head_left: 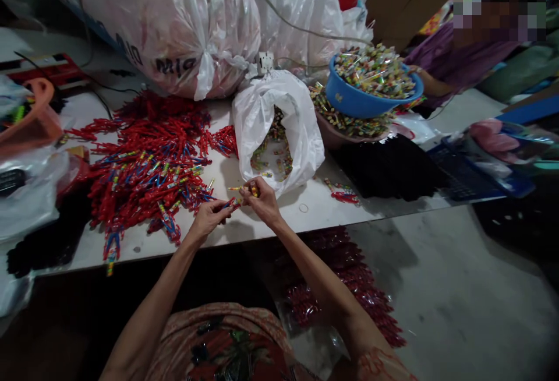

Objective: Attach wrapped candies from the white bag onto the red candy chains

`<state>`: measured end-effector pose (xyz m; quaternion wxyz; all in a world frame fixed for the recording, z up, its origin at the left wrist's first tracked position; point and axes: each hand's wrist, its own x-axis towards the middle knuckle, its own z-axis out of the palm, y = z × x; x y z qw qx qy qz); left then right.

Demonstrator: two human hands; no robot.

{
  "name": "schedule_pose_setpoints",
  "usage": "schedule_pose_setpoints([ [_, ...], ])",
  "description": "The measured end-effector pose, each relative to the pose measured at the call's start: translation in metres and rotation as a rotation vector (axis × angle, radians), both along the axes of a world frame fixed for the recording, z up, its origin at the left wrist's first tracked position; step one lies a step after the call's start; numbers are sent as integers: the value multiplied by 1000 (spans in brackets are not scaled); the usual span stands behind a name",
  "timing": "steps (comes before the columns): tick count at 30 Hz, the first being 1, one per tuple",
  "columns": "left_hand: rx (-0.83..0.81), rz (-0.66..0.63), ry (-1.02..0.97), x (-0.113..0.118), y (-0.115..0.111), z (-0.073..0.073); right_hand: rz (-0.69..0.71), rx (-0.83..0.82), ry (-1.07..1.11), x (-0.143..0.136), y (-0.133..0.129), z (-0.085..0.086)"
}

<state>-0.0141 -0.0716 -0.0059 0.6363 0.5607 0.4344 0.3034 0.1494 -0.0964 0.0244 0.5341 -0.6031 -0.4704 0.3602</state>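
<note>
My left hand pinches a small red and blue toy figure just above the table's front edge. Close beside it, my right hand is closed on a small yellow patterned tube. The two hands nearly meet, and the fingers partly hide both pieces. Behind my right hand stands an open white plastic bag with many similar small tubes inside. To the left spreads a large pile of red toy figures, several with coloured tubes on them.
Big tied plastic bags stand along the back. At right, a blue basin heaped with tubes rests above more tubes, near a black cloth-like pile. A person in a purple sleeve is beyond. An orange basket stands left; red packs lie below.
</note>
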Motion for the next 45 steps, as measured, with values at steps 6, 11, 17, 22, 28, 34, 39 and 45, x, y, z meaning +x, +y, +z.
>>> schedule_pose_setpoints([
  [6,552,116,444,-20,69,13,-170,-29,327,16,19,2],
  [11,673,60,839,6,149,19,77,-242,791,21,8,-3],
  [17,667,-10,781,22,169,20,129,-288,922,21,-25,-13],
  [22,746,91,588,17,154,27,148,-337,892,23,-35,-17],
  [28,-82,375,-131,16,50,15,69,-314,903,14,-33,-16],
  [34,-514,411,-400,17,-21,2,1,-307,766,-8,-28,-24],
  [39,-586,487,-507,21,-29,17,-173,-303,745,-28,-24,-24],
  [45,-520,594,-506,11,-16,16,52,-424,915,-25,-28,-12],
])
